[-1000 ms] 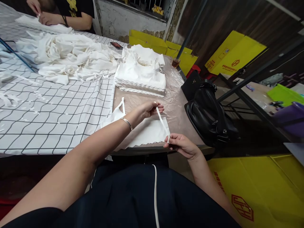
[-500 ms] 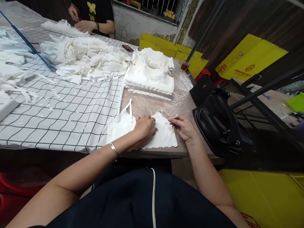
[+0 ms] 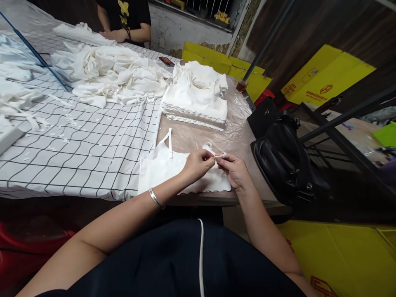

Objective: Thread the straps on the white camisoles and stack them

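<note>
Mid-frame, left hand and right hand are pinching a thin strap; scalloped garment is lying near the surface edge.

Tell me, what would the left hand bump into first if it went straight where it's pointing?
Probably the right hand: the left hand points toward its fingertips, near the white strap. They look nearly touching, but I can't tell the exact gap.

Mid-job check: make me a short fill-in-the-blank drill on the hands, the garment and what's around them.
The right hand pinches the garment's thin ____.
A silver bracelet circles the ____ arm.
The handbag is ____.
The boxes are ____.

Missing words: strap; left; black; yellow.
</note>
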Tool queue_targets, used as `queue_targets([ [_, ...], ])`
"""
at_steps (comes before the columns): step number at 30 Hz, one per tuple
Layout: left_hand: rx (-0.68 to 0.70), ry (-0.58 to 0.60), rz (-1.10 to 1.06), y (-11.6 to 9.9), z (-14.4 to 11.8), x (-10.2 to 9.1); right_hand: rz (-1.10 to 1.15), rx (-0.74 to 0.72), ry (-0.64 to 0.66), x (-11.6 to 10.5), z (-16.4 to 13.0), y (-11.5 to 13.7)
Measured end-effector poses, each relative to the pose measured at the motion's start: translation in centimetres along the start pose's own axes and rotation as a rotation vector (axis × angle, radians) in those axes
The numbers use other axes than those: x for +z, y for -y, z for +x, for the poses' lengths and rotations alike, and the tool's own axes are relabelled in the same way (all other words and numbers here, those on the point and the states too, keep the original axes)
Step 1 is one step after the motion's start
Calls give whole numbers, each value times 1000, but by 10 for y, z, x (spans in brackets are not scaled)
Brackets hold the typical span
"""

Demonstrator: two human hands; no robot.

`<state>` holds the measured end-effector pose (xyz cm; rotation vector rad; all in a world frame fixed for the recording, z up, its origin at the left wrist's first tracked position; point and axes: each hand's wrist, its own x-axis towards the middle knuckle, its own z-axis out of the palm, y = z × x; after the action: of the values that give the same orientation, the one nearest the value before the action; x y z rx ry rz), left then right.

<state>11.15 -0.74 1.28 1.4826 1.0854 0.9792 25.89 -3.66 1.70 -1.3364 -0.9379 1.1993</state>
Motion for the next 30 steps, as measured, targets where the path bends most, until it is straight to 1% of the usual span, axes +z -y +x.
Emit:
queue_targets([
  [3,1,13,-18,0,0,-1,90,62,50,-2,0,-3],
  [6,-10,78,-73,3,4,-4,169,134,117,-5,4,-7],
  [8,5,120,-46,7,7,-8,171,135,117,-8,10,-10],
  [10,62,114,134,13,7,-13,147,97,82,-11,17,-12],
  [12,122,88,410,18,6,-17,125,55,38,-14,25,-12],
  [14,146,81,643,23,2,-19,105,26,5,-17,32,-11],
  [16,129,101,783,25,-1,-19,86,-10,-20,-17,37,-10],
  [18,94,125,850,25,-1,-19,63,-55,-29,-16,39,-10],
  [21,39,177,824,25,5,-17,4,-120,-15,-14,40,-13],
  [24,1,206,763,25,12,-15,-74,-135,40,-14,41,-18],
  [27,-12,200,695,25,16,-14,-127,-170,112,-16,44,-23],
  [30,-18,177,616,24,16,-13,-230,-265,170,-17,45,-25],
])
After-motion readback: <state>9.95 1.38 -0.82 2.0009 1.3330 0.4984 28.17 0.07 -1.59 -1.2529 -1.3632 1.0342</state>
